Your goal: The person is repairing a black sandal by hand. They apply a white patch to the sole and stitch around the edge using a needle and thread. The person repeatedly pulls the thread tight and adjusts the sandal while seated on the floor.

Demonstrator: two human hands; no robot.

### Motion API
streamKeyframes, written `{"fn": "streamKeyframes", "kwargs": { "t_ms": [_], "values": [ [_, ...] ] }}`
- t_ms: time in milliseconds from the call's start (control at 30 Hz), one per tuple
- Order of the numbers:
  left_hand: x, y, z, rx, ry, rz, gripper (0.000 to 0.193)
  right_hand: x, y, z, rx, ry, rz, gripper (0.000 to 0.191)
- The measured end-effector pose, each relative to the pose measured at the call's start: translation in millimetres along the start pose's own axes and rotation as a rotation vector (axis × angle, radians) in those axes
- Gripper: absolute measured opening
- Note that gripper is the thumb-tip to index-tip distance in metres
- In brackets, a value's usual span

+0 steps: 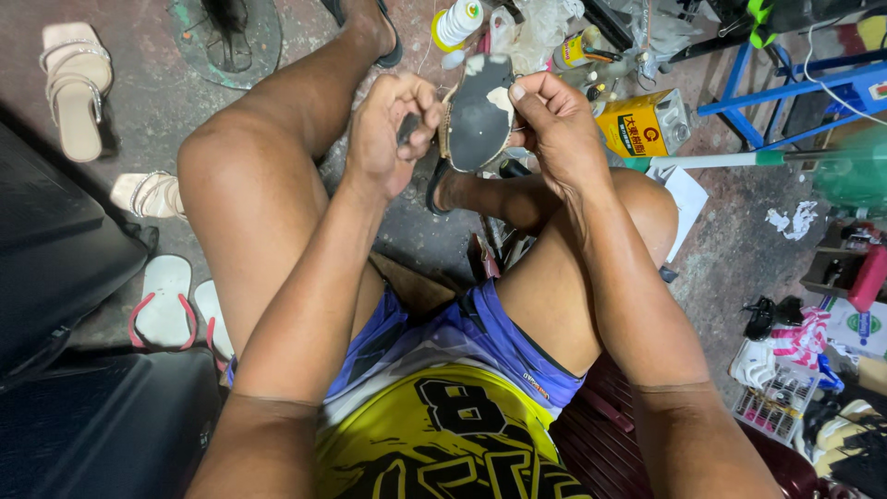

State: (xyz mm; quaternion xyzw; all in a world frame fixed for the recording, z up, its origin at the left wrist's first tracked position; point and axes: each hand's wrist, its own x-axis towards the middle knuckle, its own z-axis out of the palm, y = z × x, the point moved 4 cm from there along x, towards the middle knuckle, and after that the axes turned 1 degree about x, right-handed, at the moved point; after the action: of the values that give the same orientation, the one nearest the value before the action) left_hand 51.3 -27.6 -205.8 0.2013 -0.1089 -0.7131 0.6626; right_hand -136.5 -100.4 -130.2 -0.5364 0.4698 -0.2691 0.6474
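Holding a worn black shoe sole with pale scuffed patches [480, 115] above the knees, the right hand [559, 129] grips its far-right edge while the left hand [393, 129] is clenched around a small dark tool at its left rim. Steady support matters; a yellow rectangular tin can [642, 122] stands right.

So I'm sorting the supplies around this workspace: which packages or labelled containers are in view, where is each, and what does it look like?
Yellow tin can: on the floor right of the right hand; boxy, yellow, red-and-white label.
White bottle: top centre, beyond the shoe sole; round, white, green-marked label, yellow base.
Small yellow-labelled container: top, among clutter; lying tilted.
White carton: right edge; flat, green round mark.
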Motion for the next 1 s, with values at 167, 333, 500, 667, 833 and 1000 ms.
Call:
{"fn": "streamKeyframes", "kwargs": {
  "t_ms": [167,333,500,667,833,1000],
  "values": [
    [-24.0,4.2,32.9,0.796,0.118,0.376,0.025,-2.7,1.2,-4.5,0.009,0.042,-0.046,0.006],
    [-29.1,2.1,64.3,1.219,0.185,0.534,0.025,-5.5,-1.2,-2.1,0.009,0.079,-0.087,0.005],
    [-25.3,6.3,69.1,1.205,0.238,0.607,0.019,-7.2,-6.0,8.2,0.12,0.049,-0.043,0.003],
    [-21.7,11.2,61.1,1.23,0.249,0.532,0.015,-7.2,-10.7,18.5,0.116,0.03,-0.035,0.002],
    [-20.5,16.6,57.4,1.212,0.278,0.51,0.014,-3.7,-12.1,25.8,0.139,0.014,-0.038,0.002],
    [-16.7,15.6,57.7,1.088,0.302,0.385,0.022,-2.4,-13.4,26.0,0.104,0.013,-0.036,0.001]
  ]
}}
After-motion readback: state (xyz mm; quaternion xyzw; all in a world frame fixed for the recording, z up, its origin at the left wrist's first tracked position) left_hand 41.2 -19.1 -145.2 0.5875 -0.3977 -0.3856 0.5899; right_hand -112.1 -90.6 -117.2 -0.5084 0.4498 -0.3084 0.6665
